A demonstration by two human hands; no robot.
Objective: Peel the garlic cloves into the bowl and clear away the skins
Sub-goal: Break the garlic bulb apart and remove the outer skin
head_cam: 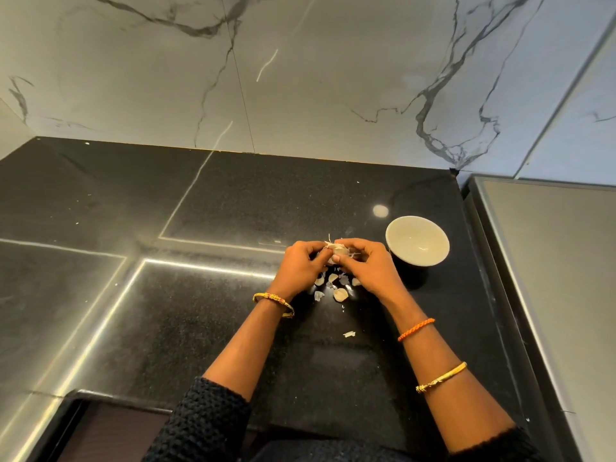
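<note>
On a black speckled countertop (206,311) backed by grey-veined marble wall (300,78), a garlic bulb (338,251), largely hidden by fingers, is pinched between the left hand (300,266) and right hand (366,265), above scattered skins (336,288) and beside the white bowl (417,241).

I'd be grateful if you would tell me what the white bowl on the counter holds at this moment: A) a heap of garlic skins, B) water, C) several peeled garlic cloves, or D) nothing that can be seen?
D: the white bowl shows only its bare pale inside, while both hands, left hand and right hand, grip the garlic and loose skins lie on the counter.
</note>
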